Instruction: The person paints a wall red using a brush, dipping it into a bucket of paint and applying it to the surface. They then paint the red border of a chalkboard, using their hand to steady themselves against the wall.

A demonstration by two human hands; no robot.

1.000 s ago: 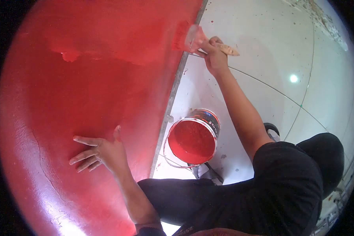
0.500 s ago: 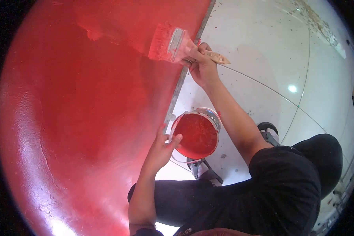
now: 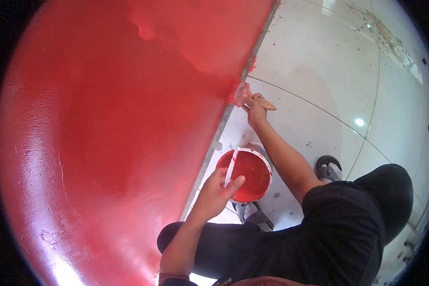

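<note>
My right hand (image 3: pixel 257 110) is closed around a wide paintbrush (image 3: pixel 242 94), its wooden handle poking out past the fingers. The red-coated bristles are at the edge of a red painted surface (image 3: pixel 114 124), by the grey strip (image 3: pixel 222 121) that borders it. Below, my left hand (image 3: pixel 215 193) grips the white handle of a paint bucket (image 3: pixel 252 176), the thumb pointing over the rim. Red paint fills much of the bucket, and smears mark its rim.
Pale floor tiles (image 3: pixel 314 62) with dark specks and a few red spots lie to the right of the grey strip. My sandalled feet (image 3: pixel 328 169) and dark-clothed knees (image 3: pixel 209 245) are close to the bucket. A lighter red patch (image 3: pixel 209 33) shows at the top.
The paintbrush in my right hand has moved down and right, from the red surface to its edge. My left hand has shifted right, and the bucket handle now lies across the opening.
</note>
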